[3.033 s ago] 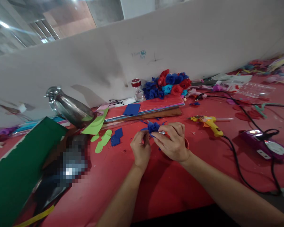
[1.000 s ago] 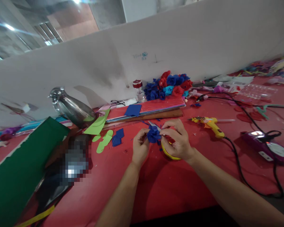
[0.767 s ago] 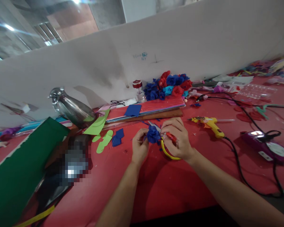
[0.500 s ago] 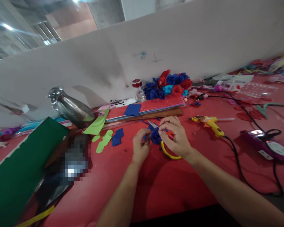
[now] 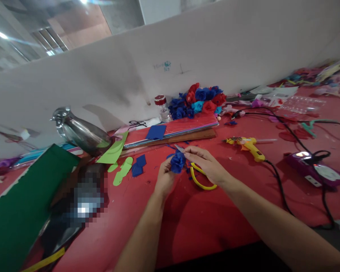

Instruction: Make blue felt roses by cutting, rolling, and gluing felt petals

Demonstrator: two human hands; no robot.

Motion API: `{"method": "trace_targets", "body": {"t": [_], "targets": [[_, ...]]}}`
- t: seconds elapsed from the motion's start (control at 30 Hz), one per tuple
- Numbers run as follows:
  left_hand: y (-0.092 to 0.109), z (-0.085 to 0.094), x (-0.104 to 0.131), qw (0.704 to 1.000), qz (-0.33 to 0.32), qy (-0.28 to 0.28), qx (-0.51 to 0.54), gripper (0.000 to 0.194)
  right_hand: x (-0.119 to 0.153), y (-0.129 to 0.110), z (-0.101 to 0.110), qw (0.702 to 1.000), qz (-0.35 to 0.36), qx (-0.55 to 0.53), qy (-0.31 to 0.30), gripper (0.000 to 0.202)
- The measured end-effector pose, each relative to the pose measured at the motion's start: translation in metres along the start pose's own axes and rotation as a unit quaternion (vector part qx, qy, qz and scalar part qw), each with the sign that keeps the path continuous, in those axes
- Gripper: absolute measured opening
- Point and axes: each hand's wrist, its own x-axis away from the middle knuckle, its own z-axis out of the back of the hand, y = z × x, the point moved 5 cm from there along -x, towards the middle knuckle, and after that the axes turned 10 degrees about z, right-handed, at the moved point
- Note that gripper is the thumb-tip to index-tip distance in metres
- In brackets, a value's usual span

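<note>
A dark blue paper flower point(image 5: 178, 161) is held up in the fingers of my left hand point(image 5: 164, 175), near the middle of the view. Just right of the bloom, my right hand point(image 5: 205, 162) has its fingers pinched together at the flower's upper right edge; what they grip, if anything, is too small to tell. Behind the flower lies the pointed metal tip of scissors point(image 5: 179, 148). The yellow scissor handle point(image 5: 202, 185) rests on the red table point(image 5: 209, 219) below my right hand. Small blue scraps lie around it.
A yellow glue gun point(image 5: 251, 148) and a purple power strip point(image 5: 314, 172) with black cables lie right. Red and blue paper flowers point(image 5: 206, 100) and a jar point(image 5: 163, 108) stand behind. Left are a metal jug point(image 5: 83, 132), green leaf cutouts point(image 5: 123, 170), blue squares point(image 5: 138, 166) and green paper point(image 5: 25, 200).
The blue flower has turned to show its open face and shifted slightly left with my left hand. My right fingers have moved off its side to its upper edge. The view has shifted slightly.
</note>
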Motion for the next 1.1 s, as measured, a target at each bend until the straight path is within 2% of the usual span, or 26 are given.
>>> {"method": "trace_targets", "body": {"t": [0.1, 0.2, 0.33, 0.47, 0.57, 0.77, 0.83, 0.97, 1.1], "targets": [[-0.002, -0.002, 0.000, 1.000, 0.015, -0.007, 0.003, 0.026, 0.001, -0.001, 0.000, 1.000, 0.001, 0.000, -0.002, 0.023], [0.000, 0.000, 0.000, 1.000, 0.013, 0.010, 0.001, 0.025, 0.001, -0.003, 0.002, 1.000, 0.010, 0.009, 0.015, 0.021], [-0.001, 0.000, 0.000, 0.999, 0.040, 0.023, 0.027, 0.024, 0.000, 0.001, 0.002, 0.999, -0.010, -0.036, 0.035, 0.020], [-0.007, -0.004, 0.002, 0.992, 0.106, 0.009, 0.063, 0.025, 0.000, 0.010, 0.006, 0.992, -0.059, -0.070, 0.092, 0.020], [-0.009, -0.006, 0.003, 0.988, 0.131, -0.005, 0.082, 0.025, 0.000, 0.017, 0.009, 0.980, -0.092, -0.118, 0.130, 0.020], [-0.008, -0.004, 0.003, 0.984, 0.143, 0.017, 0.104, 0.025, 0.001, 0.024, 0.019, 0.962, -0.082, -0.155, 0.209, 0.017], [-0.008, -0.003, 0.003, 0.984, 0.138, 0.024, 0.110, 0.025, 0.001, 0.026, 0.018, 0.964, -0.092, -0.146, 0.203, 0.016], [-0.007, 0.000, 0.001, 0.987, 0.121, 0.037, 0.098, 0.022, 0.002, 0.027, 0.008, 0.971, -0.120, -0.149, 0.144, 0.012], [-0.007, 0.005, -0.001, 0.989, 0.107, 0.068, 0.080, 0.022, 0.002, 0.020, 0.009, 0.963, -0.100, -0.196, 0.155, 0.013]]}}
